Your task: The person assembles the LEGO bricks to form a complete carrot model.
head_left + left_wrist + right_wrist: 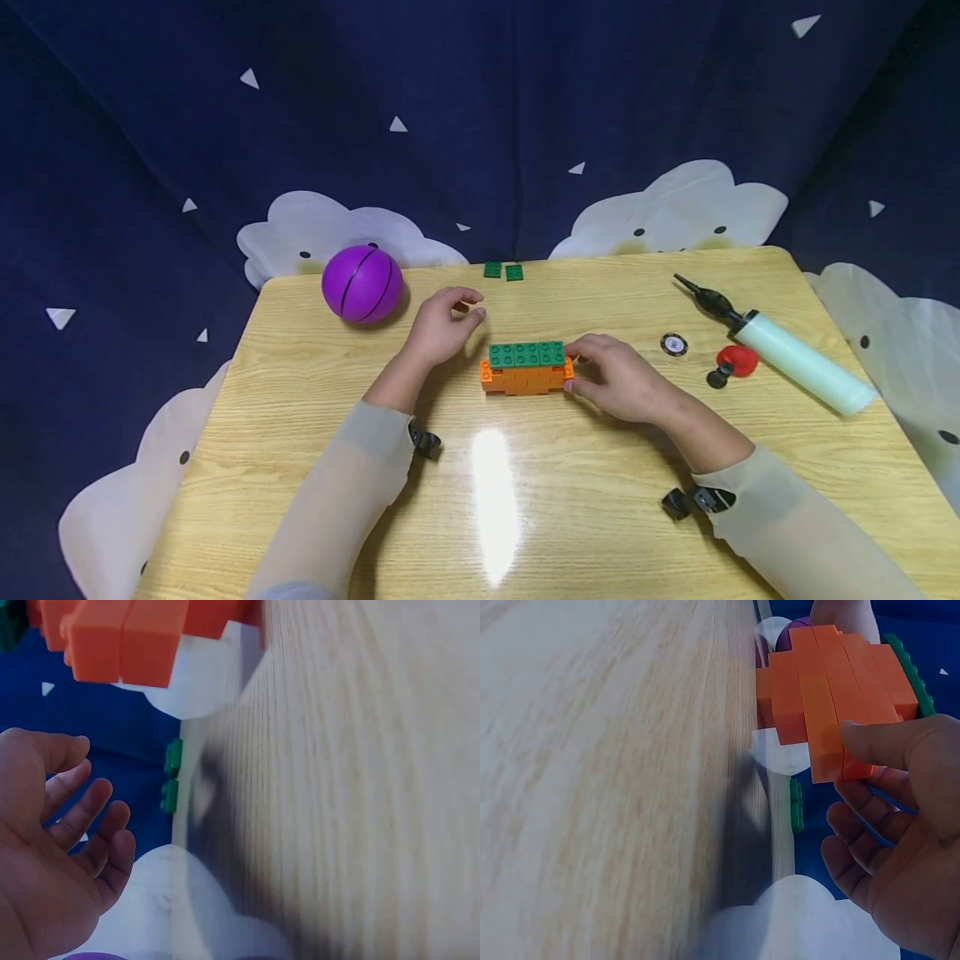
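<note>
A block build of orange bricks has a row of green bricks along its top, near the middle of the table. My right hand pinches its right end between thumb and fingers. In the right wrist view, the thumb lies against the end orange brick, with fingers behind it. Apart from the build, my left hand hovers to its back left, fingers loosely bent and holding nothing. The left wrist view shows that palm and the orange end bricks above it. Whether the build touches the table cannot be told.
Two loose green bricks lie by the table's back edge. A purple ball stands at the back left. On the right are a round chip, a red piece with a black part, and a pale hand pump.
</note>
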Available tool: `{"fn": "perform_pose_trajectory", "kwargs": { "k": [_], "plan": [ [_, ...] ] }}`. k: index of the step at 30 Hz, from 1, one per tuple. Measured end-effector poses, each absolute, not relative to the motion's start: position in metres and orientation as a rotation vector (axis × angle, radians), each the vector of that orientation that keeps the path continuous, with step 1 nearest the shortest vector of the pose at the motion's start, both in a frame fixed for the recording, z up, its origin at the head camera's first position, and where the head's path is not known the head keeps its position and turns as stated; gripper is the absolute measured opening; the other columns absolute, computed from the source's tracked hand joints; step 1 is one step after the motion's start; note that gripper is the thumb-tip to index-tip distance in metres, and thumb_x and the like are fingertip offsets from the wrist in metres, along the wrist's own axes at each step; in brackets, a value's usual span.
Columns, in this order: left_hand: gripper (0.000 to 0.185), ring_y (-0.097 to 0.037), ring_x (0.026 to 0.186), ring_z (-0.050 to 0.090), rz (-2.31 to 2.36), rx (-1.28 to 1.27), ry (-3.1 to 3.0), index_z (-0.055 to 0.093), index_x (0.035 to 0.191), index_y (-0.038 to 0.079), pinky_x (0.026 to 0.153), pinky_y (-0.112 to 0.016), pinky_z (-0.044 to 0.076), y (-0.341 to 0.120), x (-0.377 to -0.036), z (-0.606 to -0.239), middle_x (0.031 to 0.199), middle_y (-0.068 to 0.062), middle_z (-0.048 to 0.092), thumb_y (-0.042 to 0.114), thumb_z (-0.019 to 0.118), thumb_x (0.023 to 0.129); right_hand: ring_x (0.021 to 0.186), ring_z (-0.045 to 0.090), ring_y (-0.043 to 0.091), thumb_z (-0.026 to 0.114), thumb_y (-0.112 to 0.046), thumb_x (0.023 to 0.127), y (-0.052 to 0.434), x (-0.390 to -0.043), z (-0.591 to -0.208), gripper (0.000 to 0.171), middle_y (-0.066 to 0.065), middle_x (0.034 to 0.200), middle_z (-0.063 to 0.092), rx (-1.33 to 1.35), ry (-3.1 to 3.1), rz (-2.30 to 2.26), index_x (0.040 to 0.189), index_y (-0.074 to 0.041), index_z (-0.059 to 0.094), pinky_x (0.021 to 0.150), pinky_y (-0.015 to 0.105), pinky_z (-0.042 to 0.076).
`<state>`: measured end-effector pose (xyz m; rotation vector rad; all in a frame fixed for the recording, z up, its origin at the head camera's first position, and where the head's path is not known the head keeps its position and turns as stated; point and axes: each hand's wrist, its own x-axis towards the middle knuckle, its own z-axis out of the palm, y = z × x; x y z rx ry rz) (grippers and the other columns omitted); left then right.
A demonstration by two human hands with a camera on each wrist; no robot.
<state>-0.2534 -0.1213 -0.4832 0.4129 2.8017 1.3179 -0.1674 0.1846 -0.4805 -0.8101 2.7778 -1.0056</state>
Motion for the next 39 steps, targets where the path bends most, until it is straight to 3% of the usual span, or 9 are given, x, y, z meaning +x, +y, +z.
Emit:
{"fn": "perform_pose_trajectory", "kwargs": {
  "k": [12,22,29,39],
  "plan": [
    [0.032,-0.025,0.112,0.063,1.169,0.355,2.843,0.067,0.130,0.011,0.099,-0.041,0.050,-0.105,-0.288,-0.493,0.128,-0.007,0.064,0.025,0.068,0.101,0.113,0.064,0.027,0.080,-0.020,0.093,0.188,-0.165,-0.481,0.046,0.010,0.128,0.067,-0.803,2.793,-0.996,0.132,-0.001,0.065,0.099,0.049,0.051],
    [0.046,-0.035,0.138,0.046,0.970,0.367,2.901,0.060,0.143,0.008,0.117,-0.045,0.033,-0.098,-0.309,-0.501,0.147,-0.013,0.054,0.023,0.066,0.101,0.118,0.062,0.029,0.080,-0.021,0.092,0.187,-0.164,-0.482,0.047,0.011,0.129,0.067,-0.813,2.809,-0.989,0.131,0.000,0.065,0.102,0.050,0.050],
    [0.053,-0.036,0.132,0.039,0.815,0.251,2.913,0.056,0.149,0.017,0.105,-0.052,0.035,-0.093,-0.318,-0.508,0.152,-0.011,0.048,0.033,0.064,0.100,0.122,0.060,0.031,0.080,-0.021,0.093,0.186,-0.165,-0.480,0.047,0.011,0.130,0.066,-0.820,2.798,-0.995,0.132,-0.001,0.065,0.105,0.051,0.048],
    [0.057,-0.035,0.127,0.036,0.685,0.207,2.922,0.049,0.155,0.027,0.096,-0.051,0.033,-0.088,-0.325,-0.511,0.150,-0.010,0.045,0.037,0.062,0.100,0.121,0.060,0.029,0.080,-0.020,0.092,0.186,-0.164,-0.479,0.047,0.010,0.130,0.066,-0.810,2.798,-0.986,0.132,-0.001,0.065,0.104,0.050,0.049]
  ]
}}
